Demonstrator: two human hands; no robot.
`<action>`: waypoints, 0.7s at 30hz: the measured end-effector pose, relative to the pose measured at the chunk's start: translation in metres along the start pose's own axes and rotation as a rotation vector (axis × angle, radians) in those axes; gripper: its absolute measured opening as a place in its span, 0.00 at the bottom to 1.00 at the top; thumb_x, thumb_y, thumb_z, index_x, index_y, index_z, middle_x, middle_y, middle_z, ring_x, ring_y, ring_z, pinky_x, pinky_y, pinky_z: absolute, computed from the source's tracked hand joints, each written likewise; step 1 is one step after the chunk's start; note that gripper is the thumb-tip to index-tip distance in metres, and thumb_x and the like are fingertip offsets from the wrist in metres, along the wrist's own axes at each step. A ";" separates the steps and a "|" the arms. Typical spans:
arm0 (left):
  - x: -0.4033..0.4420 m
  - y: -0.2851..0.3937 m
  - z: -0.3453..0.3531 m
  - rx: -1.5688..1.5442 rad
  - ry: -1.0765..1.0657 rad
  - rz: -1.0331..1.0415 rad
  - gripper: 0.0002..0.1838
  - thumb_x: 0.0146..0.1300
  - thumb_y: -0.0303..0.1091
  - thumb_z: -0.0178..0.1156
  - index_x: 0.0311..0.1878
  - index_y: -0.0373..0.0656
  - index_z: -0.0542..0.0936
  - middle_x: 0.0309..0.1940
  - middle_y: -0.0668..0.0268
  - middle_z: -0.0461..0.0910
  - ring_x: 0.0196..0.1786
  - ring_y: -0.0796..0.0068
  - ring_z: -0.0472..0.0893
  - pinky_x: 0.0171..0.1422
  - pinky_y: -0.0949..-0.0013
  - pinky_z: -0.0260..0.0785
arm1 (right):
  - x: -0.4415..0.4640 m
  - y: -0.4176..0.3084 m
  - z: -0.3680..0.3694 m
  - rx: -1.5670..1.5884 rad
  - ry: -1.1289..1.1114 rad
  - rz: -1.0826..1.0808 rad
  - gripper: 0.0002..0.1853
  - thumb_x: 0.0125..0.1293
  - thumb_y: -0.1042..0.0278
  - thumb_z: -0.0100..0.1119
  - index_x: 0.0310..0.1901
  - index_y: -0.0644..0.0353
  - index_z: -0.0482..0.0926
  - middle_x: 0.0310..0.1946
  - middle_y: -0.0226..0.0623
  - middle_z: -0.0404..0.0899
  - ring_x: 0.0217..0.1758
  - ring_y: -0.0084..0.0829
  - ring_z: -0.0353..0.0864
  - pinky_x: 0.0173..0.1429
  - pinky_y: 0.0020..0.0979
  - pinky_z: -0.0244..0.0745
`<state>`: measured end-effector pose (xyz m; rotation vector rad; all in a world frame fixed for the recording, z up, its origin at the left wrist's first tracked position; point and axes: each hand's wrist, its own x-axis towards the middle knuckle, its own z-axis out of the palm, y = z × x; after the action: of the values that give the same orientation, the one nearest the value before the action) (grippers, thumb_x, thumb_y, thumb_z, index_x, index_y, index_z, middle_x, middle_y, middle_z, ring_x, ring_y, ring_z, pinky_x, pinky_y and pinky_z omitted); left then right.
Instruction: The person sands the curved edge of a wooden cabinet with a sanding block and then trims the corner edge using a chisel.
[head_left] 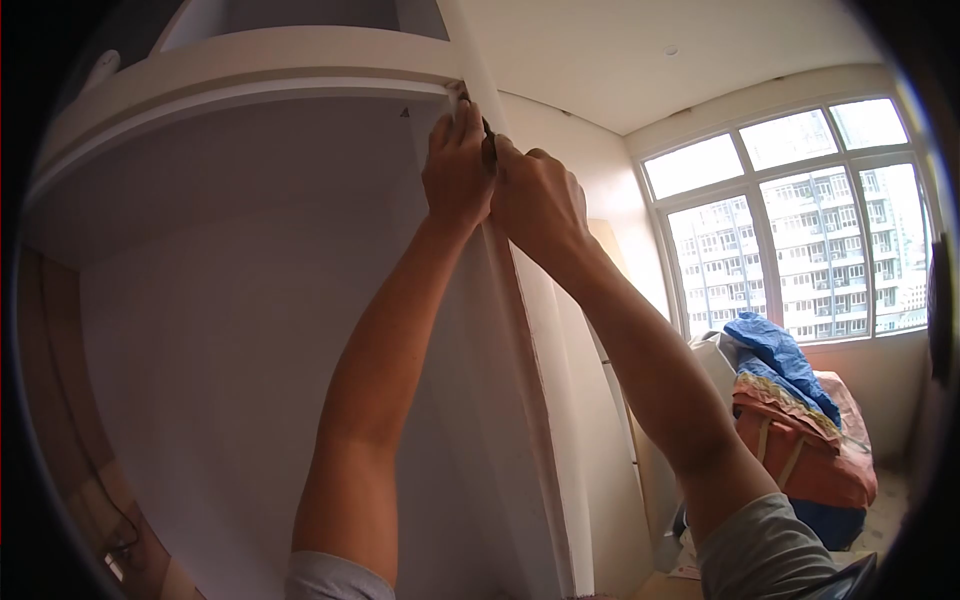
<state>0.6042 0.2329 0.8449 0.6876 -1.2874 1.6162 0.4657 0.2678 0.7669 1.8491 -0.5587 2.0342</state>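
Note:
Both my hands are raised to the upper right corner of a white cabinet frame (330, 68). A dark, slim tool (487, 128) shows between them; its exact kind is hidden by my fingers. My right hand (540, 195) is closed round its lower end, on the outer side of the upright post (530, 370). My left hand (458, 172) is closed beside it, fingers pointing up at the corner joint, where a small brownish, rough patch (457, 88) shows. The tool's tip is too small to make out.
A large recess with a grey back panel (230, 300) lies left of the post. At right, a red bag (810, 450) with a blue sheet (785, 360) on top stands under a window (790, 220). A cable (105, 490) hangs at far left.

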 end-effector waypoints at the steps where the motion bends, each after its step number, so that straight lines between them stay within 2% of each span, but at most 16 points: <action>1: 0.000 0.000 -0.001 0.000 -0.001 0.001 0.30 0.76 0.34 0.64 0.78 0.35 0.75 0.78 0.56 0.77 0.80 0.46 0.72 0.79 0.54 0.76 | 0.001 -0.001 0.001 0.006 -0.009 0.006 0.20 0.74 0.68 0.58 0.65 0.59 0.83 0.44 0.60 0.87 0.46 0.63 0.91 0.51 0.57 0.85; 5: 0.002 -0.001 -0.006 0.091 -0.090 0.027 0.37 0.74 0.36 0.66 0.82 0.35 0.68 0.82 0.54 0.72 0.80 0.45 0.71 0.79 0.54 0.76 | 0.002 0.001 0.006 -0.033 0.026 0.024 0.21 0.76 0.68 0.59 0.68 0.59 0.84 0.43 0.57 0.88 0.45 0.58 0.91 0.50 0.54 0.85; 7: 0.006 0.000 -0.007 0.139 -0.124 0.048 0.39 0.73 0.37 0.67 0.84 0.35 0.66 0.83 0.53 0.70 0.80 0.45 0.70 0.80 0.54 0.75 | 0.009 0.003 0.004 0.002 -0.002 -0.031 0.18 0.74 0.68 0.58 0.61 0.62 0.83 0.44 0.61 0.86 0.46 0.63 0.91 0.50 0.58 0.84; 9: 0.016 0.005 -0.012 0.017 -0.218 -0.115 0.42 0.72 0.38 0.69 0.84 0.36 0.64 0.83 0.53 0.70 0.81 0.45 0.69 0.81 0.53 0.74 | 0.016 0.002 0.009 0.002 0.006 -0.019 0.18 0.74 0.68 0.58 0.62 0.62 0.83 0.45 0.60 0.86 0.46 0.63 0.91 0.50 0.58 0.84; 11: 0.015 0.003 -0.013 0.028 -0.217 -0.078 0.40 0.73 0.37 0.67 0.84 0.36 0.64 0.82 0.53 0.71 0.81 0.44 0.69 0.82 0.53 0.74 | 0.017 0.001 0.007 0.002 0.018 -0.011 0.18 0.74 0.67 0.58 0.62 0.62 0.83 0.45 0.60 0.86 0.47 0.63 0.91 0.50 0.58 0.84; 13: 0.016 -0.007 -0.008 0.042 -0.213 -0.041 0.39 0.74 0.36 0.65 0.84 0.37 0.64 0.81 0.53 0.71 0.81 0.44 0.69 0.82 0.52 0.73 | 0.013 0.000 0.001 -0.015 -0.045 0.014 0.21 0.75 0.67 0.58 0.67 0.61 0.82 0.45 0.59 0.86 0.47 0.62 0.91 0.51 0.56 0.85; 14: 0.014 -0.016 0.006 0.040 -0.120 0.005 0.35 0.76 0.37 0.63 0.82 0.38 0.67 0.79 0.52 0.73 0.80 0.45 0.70 0.81 0.52 0.74 | 0.012 0.004 0.006 -0.013 -0.043 0.011 0.21 0.75 0.67 0.58 0.67 0.61 0.82 0.45 0.59 0.86 0.47 0.62 0.91 0.51 0.56 0.85; 15: 0.014 -0.018 0.008 0.038 -0.029 0.050 0.31 0.77 0.37 0.61 0.81 0.40 0.70 0.78 0.51 0.74 0.79 0.46 0.70 0.80 0.52 0.74 | 0.011 0.010 0.015 0.005 0.024 -0.006 0.23 0.75 0.67 0.58 0.69 0.59 0.81 0.45 0.59 0.86 0.47 0.61 0.91 0.50 0.56 0.85; 16: 0.011 -0.022 0.011 0.040 -0.029 0.050 0.31 0.77 0.37 0.61 0.81 0.40 0.70 0.78 0.51 0.74 0.79 0.46 0.70 0.80 0.52 0.74 | 0.008 0.020 0.024 0.023 0.091 -0.022 0.24 0.76 0.67 0.58 0.72 0.57 0.80 0.45 0.58 0.86 0.46 0.60 0.91 0.50 0.55 0.85; 18: 0.013 -0.029 0.004 -0.175 -0.040 -0.022 0.24 0.80 0.38 0.57 0.75 0.42 0.78 0.69 0.51 0.82 0.72 0.48 0.80 0.71 0.50 0.79 | 0.005 0.027 0.024 0.053 0.148 -0.020 0.25 0.77 0.67 0.58 0.73 0.56 0.80 0.44 0.58 0.86 0.45 0.60 0.91 0.49 0.56 0.84; 19: 0.015 -0.031 0.001 -0.172 -0.042 -0.017 0.24 0.80 0.38 0.57 0.75 0.42 0.78 0.69 0.51 0.82 0.72 0.48 0.80 0.71 0.50 0.79 | 0.004 0.030 0.024 0.082 0.202 -0.021 0.25 0.78 0.67 0.58 0.75 0.54 0.79 0.44 0.57 0.86 0.44 0.60 0.90 0.48 0.56 0.84; 21: 0.020 -0.039 0.001 -0.318 0.136 -0.147 0.20 0.81 0.40 0.58 0.67 0.43 0.85 0.55 0.53 0.90 0.59 0.48 0.88 0.62 0.47 0.82 | 0.004 0.036 0.018 0.124 0.191 0.004 0.24 0.80 0.67 0.57 0.74 0.53 0.80 0.43 0.56 0.86 0.43 0.59 0.90 0.48 0.55 0.83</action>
<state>0.6313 0.2391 0.8786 0.4559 -1.3235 1.2799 0.4629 0.2273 0.7702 1.6941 -0.3927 2.2636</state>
